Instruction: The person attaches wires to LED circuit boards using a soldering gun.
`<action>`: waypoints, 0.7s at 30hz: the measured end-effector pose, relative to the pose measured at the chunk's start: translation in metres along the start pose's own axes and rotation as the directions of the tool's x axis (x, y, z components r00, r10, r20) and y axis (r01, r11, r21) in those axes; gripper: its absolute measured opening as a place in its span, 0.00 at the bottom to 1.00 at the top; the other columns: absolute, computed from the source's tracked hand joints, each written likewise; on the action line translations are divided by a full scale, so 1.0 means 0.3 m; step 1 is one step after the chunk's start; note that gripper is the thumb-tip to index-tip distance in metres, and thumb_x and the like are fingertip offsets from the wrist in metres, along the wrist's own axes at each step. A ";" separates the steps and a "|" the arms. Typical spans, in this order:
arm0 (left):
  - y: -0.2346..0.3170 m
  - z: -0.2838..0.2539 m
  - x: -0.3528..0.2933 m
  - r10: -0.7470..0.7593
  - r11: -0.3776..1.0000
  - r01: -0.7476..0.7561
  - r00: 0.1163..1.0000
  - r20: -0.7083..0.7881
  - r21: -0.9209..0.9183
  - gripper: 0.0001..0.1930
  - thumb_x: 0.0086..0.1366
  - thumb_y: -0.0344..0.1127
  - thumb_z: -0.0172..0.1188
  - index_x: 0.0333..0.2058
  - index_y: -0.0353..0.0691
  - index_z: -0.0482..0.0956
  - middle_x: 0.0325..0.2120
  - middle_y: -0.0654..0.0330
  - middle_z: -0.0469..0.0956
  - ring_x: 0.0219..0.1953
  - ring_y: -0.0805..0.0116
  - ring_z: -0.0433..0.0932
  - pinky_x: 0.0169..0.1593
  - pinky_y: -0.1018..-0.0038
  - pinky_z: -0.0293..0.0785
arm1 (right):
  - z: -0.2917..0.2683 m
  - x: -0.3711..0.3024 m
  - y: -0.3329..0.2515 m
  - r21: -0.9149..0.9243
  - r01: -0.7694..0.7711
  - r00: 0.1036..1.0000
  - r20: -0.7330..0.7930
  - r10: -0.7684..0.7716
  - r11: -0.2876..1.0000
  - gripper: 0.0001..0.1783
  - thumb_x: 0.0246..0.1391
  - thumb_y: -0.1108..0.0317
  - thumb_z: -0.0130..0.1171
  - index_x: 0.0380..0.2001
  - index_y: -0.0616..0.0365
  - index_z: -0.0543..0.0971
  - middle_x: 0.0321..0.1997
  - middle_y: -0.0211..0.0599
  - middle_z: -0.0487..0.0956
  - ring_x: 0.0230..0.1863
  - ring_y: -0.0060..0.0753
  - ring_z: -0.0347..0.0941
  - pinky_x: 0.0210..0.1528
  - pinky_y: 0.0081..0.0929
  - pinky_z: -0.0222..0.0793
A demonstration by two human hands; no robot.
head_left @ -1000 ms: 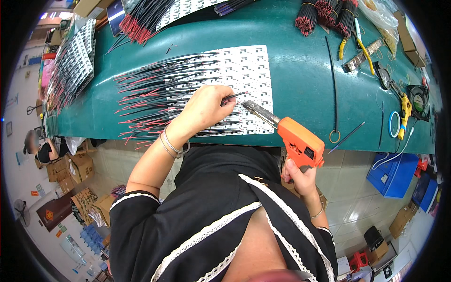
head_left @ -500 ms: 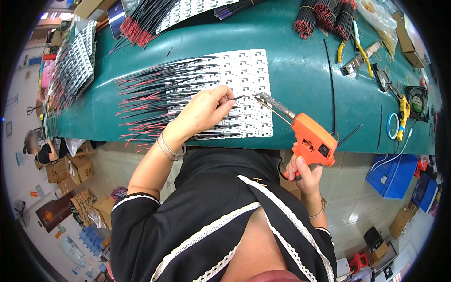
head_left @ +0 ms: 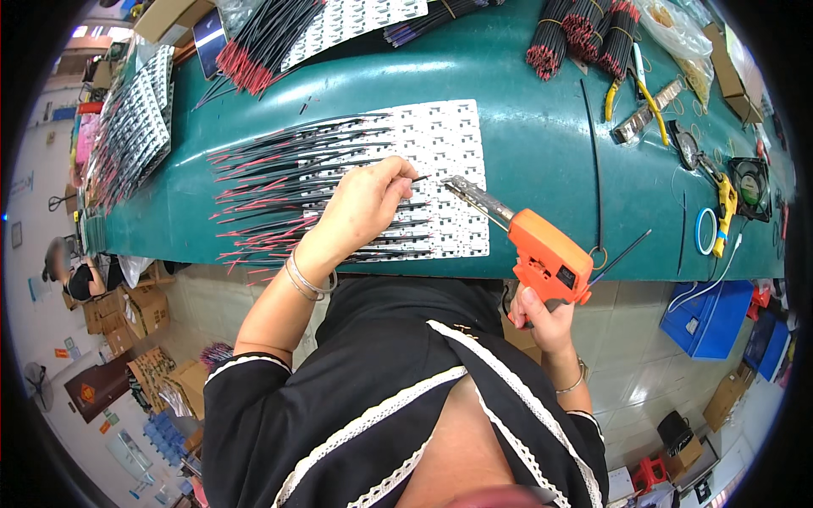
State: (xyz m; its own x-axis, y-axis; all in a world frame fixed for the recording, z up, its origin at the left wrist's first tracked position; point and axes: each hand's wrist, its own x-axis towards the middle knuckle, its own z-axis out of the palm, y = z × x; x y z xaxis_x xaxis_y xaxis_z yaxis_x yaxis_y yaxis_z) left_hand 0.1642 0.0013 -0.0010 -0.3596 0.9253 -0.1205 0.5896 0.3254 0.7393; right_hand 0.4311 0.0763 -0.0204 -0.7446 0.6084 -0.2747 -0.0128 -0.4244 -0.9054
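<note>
The person's left hand [head_left: 366,203] had its thumb and fingertips pinched together on a thin dark wire [head_left: 420,178], whose short end poked out to the right above a white board [head_left: 453,135]. The right hand [head_left: 546,322] was wrapped around the handle of an orange soldering gun [head_left: 549,252] (the far side of that grip was hidden). The gun's metal nose [head_left: 483,201] pointed up and left, near the wire's end; contact could not be told.

Around them, the green table [head_left: 533,144] held banded wire bundles [head_left: 546,46] at the far right, yellow-handled cutters [head_left: 654,110] and a small black fan [head_left: 750,188]. The left hand and forearm blocked part of the board.

The board lay flat near the table's front edge, patterned with small dark marks; black wires with red ends [head_left: 262,173] fanned leftward past its side.
</note>
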 end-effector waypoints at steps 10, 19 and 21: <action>-0.009 0.012 0.013 0.011 0.995 -0.012 1.000 0.013 0.101 0.04 0.52 0.29 0.56 0.26 0.36 0.74 0.17 0.56 0.74 0.20 0.65 0.74 0.25 0.76 0.68 | 0.016 0.016 -0.008 -0.077 -0.018 1.000 -0.017 0.016 0.997 0.09 0.52 0.67 0.50 0.29 0.64 0.67 0.11 0.30 0.66 0.11 0.20 0.62 0.15 0.18 0.60; -0.015 0.024 0.017 0.051 0.986 -0.045 0.998 -0.035 0.163 0.04 0.51 0.30 0.57 0.25 0.36 0.75 0.17 0.55 0.73 0.17 0.62 0.71 0.23 0.73 0.66 | 0.027 0.028 -0.010 -0.080 -0.049 0.999 -0.017 0.047 0.996 0.07 0.52 0.69 0.50 0.27 0.62 0.67 0.11 0.30 0.66 0.11 0.19 0.62 0.15 0.17 0.59; -0.016 0.026 0.018 0.053 0.985 -0.045 0.998 -0.040 0.168 0.04 0.51 0.30 0.57 0.25 0.36 0.75 0.17 0.55 0.73 0.17 0.61 0.72 0.23 0.73 0.66 | 0.023 0.028 -0.003 -0.085 -0.057 0.998 -0.021 0.055 0.995 0.07 0.53 0.69 0.49 0.27 0.62 0.67 0.11 0.29 0.66 0.11 0.19 0.62 0.15 0.17 0.59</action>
State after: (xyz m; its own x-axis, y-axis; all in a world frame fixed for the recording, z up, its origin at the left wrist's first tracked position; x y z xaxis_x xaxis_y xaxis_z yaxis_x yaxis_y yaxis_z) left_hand 0.1652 0.0061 -0.0105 -0.3565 0.9327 -0.0549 0.7183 0.3112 0.6222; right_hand 0.4204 0.0771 -0.0197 -0.7297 0.5982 -0.3313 0.0863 -0.4000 -0.9124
